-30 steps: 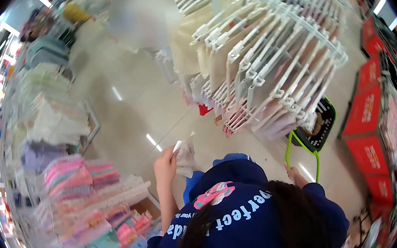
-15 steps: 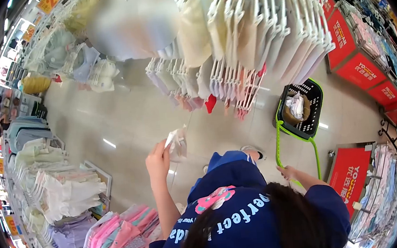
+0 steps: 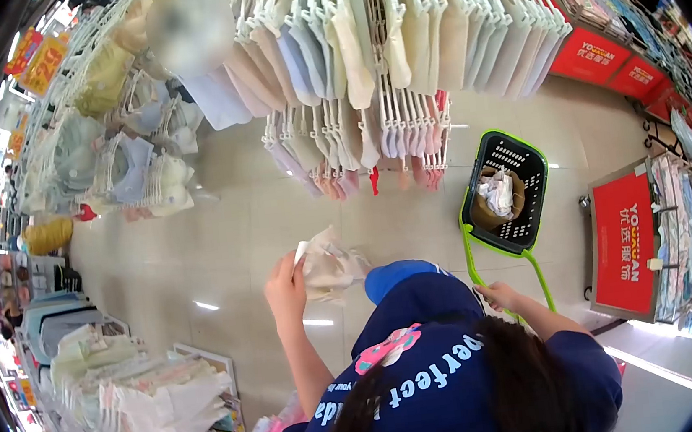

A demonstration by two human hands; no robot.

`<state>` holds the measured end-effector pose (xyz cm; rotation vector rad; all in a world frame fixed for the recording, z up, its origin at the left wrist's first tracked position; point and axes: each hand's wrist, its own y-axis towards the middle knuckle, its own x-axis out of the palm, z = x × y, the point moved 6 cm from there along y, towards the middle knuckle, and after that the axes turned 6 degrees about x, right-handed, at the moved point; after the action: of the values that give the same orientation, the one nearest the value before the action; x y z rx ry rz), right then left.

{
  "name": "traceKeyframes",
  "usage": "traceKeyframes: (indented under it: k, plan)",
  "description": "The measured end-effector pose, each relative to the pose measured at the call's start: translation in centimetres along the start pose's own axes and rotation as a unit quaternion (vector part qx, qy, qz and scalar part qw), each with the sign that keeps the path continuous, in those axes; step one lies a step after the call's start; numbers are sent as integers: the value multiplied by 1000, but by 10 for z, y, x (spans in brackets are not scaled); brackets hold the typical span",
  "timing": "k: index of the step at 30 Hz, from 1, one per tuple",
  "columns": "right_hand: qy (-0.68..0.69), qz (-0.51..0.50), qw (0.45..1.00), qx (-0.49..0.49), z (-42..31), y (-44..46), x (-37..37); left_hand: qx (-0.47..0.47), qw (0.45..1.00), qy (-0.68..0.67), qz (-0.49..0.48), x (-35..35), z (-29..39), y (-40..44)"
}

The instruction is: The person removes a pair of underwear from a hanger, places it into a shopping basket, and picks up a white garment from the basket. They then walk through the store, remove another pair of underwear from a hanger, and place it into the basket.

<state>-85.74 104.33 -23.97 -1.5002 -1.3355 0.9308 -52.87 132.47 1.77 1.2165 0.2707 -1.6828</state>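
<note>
My left hand [image 3: 286, 288] is closed around the top of a thin cream-white garment [image 3: 330, 266], which hangs down above the floor to the left of my body. A white piece, perhaps a tag or hanger end, sticks up by the fingers. On the right, my right hand [image 3: 499, 295] grips the bright green handle [image 3: 473, 260] of a black basket [image 3: 535, 183]. Inside the basket lie a white crumpled item [image 3: 497, 193] and something brown under it.
A rack of pastel clothes on white hangers [image 3: 428, 30] spans the front. More garments hang at left [image 3: 156, 413] and front left. Red display boxes [image 3: 625, 241] with clothes stand at right. Tiled floor [image 3: 238, 227] lies between them.
The view has turned to the right, so the hanging rack now faces me and the left racks have shifted. Both hands keep their hold, and the basket has come along on the right.
</note>
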Motion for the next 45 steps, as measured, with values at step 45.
traceKeyframes:
  k: [45]
  plan:
    - [66,235,966,-90,-110,49,432,321,914,-89,-232,-94,-276,87]
